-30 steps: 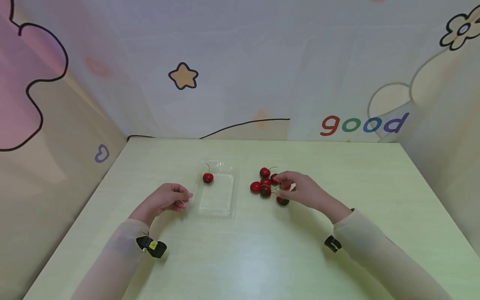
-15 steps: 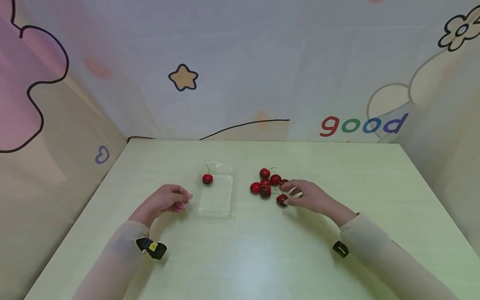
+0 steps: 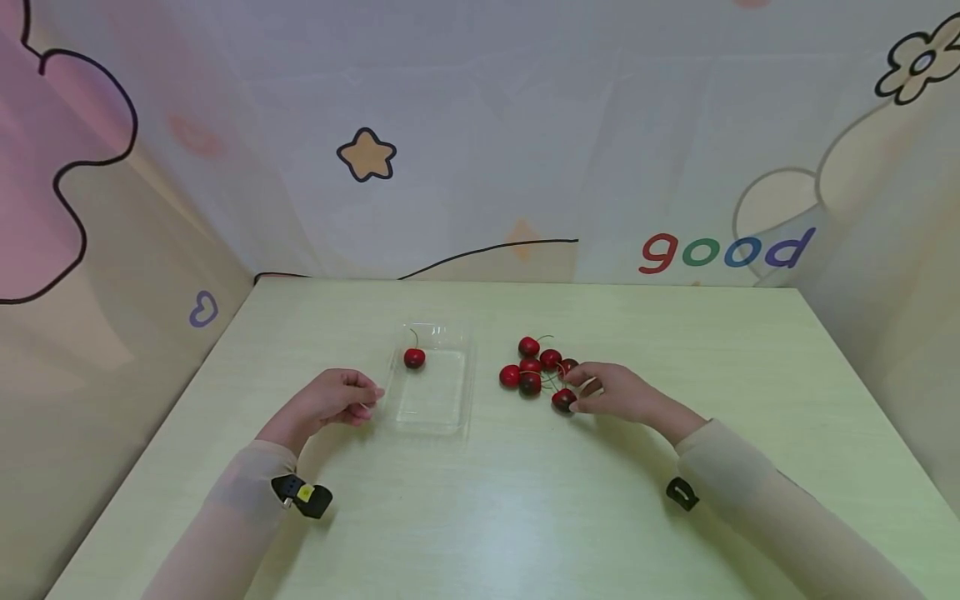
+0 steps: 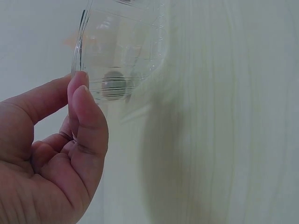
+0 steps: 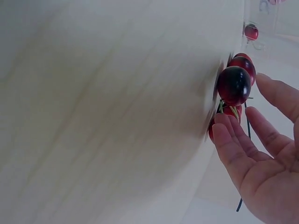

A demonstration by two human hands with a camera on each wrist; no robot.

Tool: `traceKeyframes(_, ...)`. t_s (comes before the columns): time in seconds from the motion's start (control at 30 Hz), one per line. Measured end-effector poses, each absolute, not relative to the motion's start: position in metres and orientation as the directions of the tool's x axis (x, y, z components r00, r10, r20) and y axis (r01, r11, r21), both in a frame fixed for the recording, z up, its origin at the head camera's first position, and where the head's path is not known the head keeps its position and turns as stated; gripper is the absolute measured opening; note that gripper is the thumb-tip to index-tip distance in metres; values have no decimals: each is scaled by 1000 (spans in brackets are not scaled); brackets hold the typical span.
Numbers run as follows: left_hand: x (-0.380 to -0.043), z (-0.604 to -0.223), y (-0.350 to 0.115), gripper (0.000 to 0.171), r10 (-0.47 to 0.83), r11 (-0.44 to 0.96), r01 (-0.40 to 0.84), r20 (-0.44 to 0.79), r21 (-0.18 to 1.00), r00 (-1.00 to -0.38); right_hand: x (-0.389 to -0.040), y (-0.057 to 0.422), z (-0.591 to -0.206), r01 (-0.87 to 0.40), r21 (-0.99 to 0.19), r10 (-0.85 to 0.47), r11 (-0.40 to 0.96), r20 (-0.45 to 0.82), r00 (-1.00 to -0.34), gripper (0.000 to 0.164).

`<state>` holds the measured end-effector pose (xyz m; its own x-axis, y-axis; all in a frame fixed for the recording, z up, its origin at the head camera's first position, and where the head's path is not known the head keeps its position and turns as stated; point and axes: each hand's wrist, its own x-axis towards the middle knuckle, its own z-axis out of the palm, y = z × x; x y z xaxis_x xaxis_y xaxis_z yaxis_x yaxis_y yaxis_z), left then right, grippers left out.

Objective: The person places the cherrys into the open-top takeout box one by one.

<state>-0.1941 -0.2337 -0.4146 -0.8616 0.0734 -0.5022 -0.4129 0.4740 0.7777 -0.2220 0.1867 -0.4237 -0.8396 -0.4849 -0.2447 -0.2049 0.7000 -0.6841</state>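
Note:
In the head view, my left hand (image 3: 333,398) is at the left edge of a clear plastic box (image 3: 431,404). Seen from the left wrist, its thumb and finger pinch the box's rim (image 4: 80,51). One red cherry (image 3: 414,358) with a stem lies inside, near the back left. To the right of the box, several cherries (image 3: 529,383) sit in a loose cluster on the table. My right hand (image 3: 611,393) is at the cluster's right side, thumb and fingers spread apart. Its thumb is by the front cherry (image 3: 562,401), its fingertips by another cherry (image 3: 568,365). In the right wrist view a dark cherry (image 5: 234,86) stands out; contact is unclear.
The pale wooden table (image 3: 495,517) reaches back to a printed cloth backdrop (image 3: 480,150) with a star and the word "good". Cloth also rises on both sides. Small black wrist devices (image 3: 303,496) are strapped to both sleeves.
My right hand has drawn back slightly to the right, and its thumb and fingers have spread, uncovering cherries it hid before. The left hand and the box have stayed in place.

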Motion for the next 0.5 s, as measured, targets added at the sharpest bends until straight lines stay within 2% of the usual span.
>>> traceKeyframes(0.5,-194,-414,-233,20,63,476,-424,-511,770,-858,-228,181,-425,-267,-644,-531,717,-256,-808,39)
